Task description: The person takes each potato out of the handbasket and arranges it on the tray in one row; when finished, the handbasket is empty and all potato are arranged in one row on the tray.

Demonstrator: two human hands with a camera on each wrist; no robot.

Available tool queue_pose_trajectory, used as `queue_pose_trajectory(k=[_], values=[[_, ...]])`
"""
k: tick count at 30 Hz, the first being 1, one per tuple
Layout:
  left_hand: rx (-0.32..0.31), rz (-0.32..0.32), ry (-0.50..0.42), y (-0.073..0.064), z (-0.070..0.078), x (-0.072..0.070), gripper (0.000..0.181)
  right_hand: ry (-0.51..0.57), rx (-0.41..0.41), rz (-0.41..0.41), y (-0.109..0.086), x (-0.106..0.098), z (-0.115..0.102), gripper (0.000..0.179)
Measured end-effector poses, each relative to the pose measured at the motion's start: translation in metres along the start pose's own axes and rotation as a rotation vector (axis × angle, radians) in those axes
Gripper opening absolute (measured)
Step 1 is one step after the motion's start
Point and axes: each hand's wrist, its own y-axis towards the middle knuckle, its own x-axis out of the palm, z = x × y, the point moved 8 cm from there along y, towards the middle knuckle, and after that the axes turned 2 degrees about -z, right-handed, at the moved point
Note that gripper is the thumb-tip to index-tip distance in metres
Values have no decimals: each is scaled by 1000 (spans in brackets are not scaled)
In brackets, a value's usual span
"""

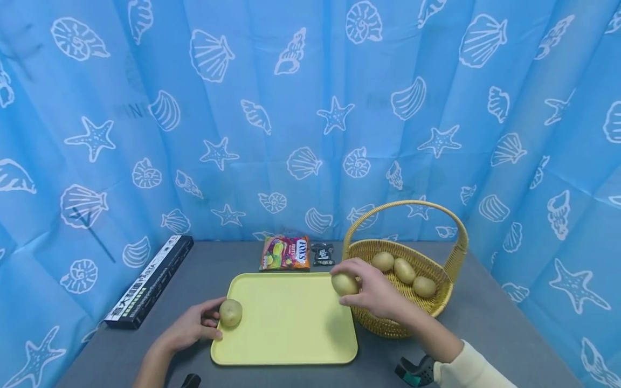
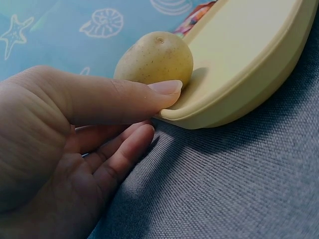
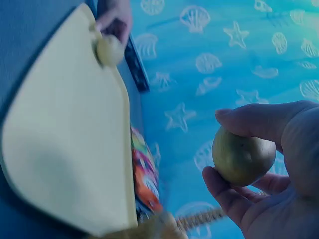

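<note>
A potato (image 1: 230, 312) sits inside the left rim of the pale yellow tray (image 1: 286, 323). Beside it is my left hand (image 1: 196, 326), its thumb (image 2: 154, 94) lying across the rim and in front of the potato in the left wrist view. The other fingers bend loosely outside the tray; whether the index finger touches the potato is hard to tell. Over the tray's right edge, my right hand (image 1: 366, 288) holds another potato (image 3: 243, 157) between thumb and fingers. To the right stands a yellow wicker basket (image 1: 373, 326) containing three potatoes (image 1: 404, 271).
Behind the tray lie a colourful candy bag (image 1: 285, 253) and a small black packet (image 1: 322, 254). A long black-and-white box (image 1: 150, 283) is at the left on the grey tabletop (image 1: 499, 334). The basket's tall handle (image 1: 405, 203) arches upward. A blue shell-patterned curtain (image 1: 301, 118) hangs behind.
</note>
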Motion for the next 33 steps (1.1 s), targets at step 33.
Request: queue_pose_trajectory(k=[33], values=[[27,-13,-11,-1,3,0,84,38,115,-170,78,175,7,56]])
